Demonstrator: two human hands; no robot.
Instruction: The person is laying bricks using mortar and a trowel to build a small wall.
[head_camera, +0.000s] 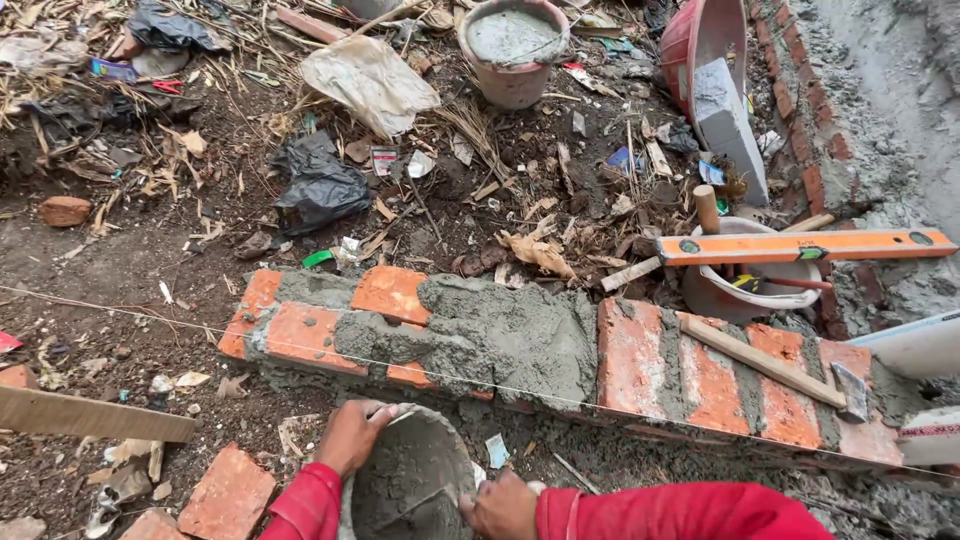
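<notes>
1. The left hand (352, 436), in a red sleeve, has its grip clamped over the left rim of a round grey mortar-caked bucket (410, 480) at the near edge of the scene; the fingers curl over the rim and into the bucket.
2. The right hand (503, 506), also red-sleeved, sits at the right rim of the same bucket with its grip closed around the handle of a trowel whose thin metal blade (425, 497) reaches down into the wet grey mortar inside.
3. The bucket stands on the ground just near of a low red-brick wall course (640, 365), between the two hands.
4. A thick bed of wet grey mortar (500, 335) lies spread on the wall's middle, covering bricks there; bare bricks show to its left and right.
5. A thin taut string line (200, 327) runs left to right along the near face of the wall.
6. On the right part of the wall lies a hammer with a long wooden handle (765, 362), its metal head toward the right end.
7. Just beyond, an orange spirit level (805, 246) rests across a white plastic bowl (750, 290).
8. Far off, in the middle, stands a second mortar-filled bucket (512, 50); a red tub (700, 45) with a grey block leaning in it is to its right.
9. Loose red brick pieces (228, 492) lie on the dirt at near left.
</notes>
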